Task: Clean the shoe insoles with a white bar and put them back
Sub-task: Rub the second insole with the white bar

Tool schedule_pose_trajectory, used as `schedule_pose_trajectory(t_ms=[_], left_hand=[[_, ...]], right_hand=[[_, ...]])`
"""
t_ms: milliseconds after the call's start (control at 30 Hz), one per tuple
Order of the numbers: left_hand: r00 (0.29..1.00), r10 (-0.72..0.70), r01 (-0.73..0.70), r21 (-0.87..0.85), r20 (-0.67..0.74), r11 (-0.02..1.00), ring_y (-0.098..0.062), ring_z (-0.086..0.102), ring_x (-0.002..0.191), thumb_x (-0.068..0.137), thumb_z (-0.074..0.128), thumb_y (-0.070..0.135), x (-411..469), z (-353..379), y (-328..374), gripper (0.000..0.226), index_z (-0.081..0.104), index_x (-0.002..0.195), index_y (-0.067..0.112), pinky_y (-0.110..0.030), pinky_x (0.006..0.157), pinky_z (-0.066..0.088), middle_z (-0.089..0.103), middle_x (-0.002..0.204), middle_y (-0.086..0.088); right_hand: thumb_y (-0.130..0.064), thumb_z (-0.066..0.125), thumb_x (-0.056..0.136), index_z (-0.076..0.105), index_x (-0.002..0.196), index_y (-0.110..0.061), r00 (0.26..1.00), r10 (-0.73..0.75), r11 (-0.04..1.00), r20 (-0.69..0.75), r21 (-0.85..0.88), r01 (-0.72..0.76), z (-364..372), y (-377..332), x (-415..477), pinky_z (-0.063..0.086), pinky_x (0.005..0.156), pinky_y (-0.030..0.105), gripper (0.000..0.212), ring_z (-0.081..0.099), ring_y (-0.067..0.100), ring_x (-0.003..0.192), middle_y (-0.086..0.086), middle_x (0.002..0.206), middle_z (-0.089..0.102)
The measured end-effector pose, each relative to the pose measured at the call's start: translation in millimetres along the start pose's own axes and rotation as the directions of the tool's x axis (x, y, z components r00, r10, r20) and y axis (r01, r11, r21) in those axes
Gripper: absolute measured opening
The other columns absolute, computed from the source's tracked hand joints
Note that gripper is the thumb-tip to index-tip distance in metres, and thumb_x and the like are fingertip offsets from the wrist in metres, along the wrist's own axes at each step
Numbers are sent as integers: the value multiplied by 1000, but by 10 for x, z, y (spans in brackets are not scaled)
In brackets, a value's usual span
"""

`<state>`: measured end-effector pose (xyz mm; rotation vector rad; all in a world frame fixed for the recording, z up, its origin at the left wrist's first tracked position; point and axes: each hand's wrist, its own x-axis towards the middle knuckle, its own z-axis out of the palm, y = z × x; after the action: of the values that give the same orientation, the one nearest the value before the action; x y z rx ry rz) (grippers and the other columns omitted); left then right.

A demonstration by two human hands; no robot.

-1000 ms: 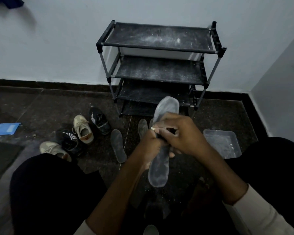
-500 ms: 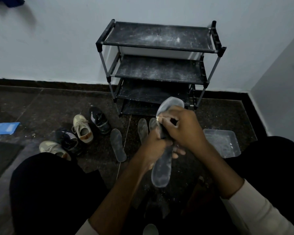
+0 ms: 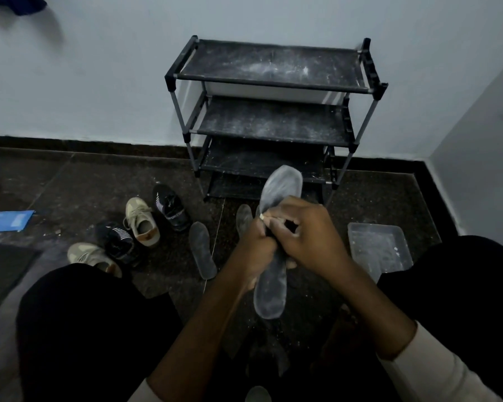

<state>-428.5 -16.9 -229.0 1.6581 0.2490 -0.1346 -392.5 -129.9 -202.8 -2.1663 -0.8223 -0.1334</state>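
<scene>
Sliding back down from the toe end since the last moment, the right hand is now working at the middle of the insole, while the left hand is keeping the same grip. The insole is being held in the air between the person's knees. It is standing nearly upright with its toe end leaning slightly right, overlapping the bottom shelves of the shoe rack behind it. The left hand's fingers are curling round the insole's middle from the left. The right hand's fingers are curled too, pinching a small white bar against the insole's left edge. The insole is looking grey and dusty, with pale streaks over its surface.

Room is narrowing to the right: a clear tray is lying on the floor just beside the right knee, and two walls are meeting in a corner beyond it. On the left, four shoes are clustering near two loose insoles, with open dark floor stretching beyond them toward the skirting.
</scene>
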Motion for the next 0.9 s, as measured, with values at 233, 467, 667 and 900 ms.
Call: schedule_pose_trajectory(t_ms=[233,467,667,900], left_hand=[[983,-15,33,-96,183,995,-29,77,76,104,54,2,-23,38,-41,26,55,130,5,-29,57,59,77,83,-6],[990,-37,55,-127,137,990,-14,74,72,105,53,3,-11,5,-58,15,63,113,10,-25,56,56,73,85,-4],[971,-74,149,-332,229,931,-35,75,78,99,50,-10,-13,-23,-46,41,55,136,9,-36,59,62,73,109,-22],[957,-81,246,-637,277,730,-56,64,113,89,60,-5,29,-72,-80,63,47,147,13,-70,90,54,61,133,-32]], right_hand=[[-18,67,94,78,98,-18,996,24,999,-81,-41,-28,-19,105,125,54,72,30,12,62,2,80,-13,90,64],[-20,65,96,76,91,-26,998,53,998,-20,-17,-53,-1,86,19,53,72,31,14,63,5,80,-11,87,63],[-16,70,94,79,101,-17,967,164,984,-193,107,-145,-66,200,56,48,78,14,12,65,1,89,-9,95,70],[-18,73,92,80,96,-20,919,327,933,-219,234,-275,-154,320,42,52,75,15,8,67,3,84,-7,92,71]])
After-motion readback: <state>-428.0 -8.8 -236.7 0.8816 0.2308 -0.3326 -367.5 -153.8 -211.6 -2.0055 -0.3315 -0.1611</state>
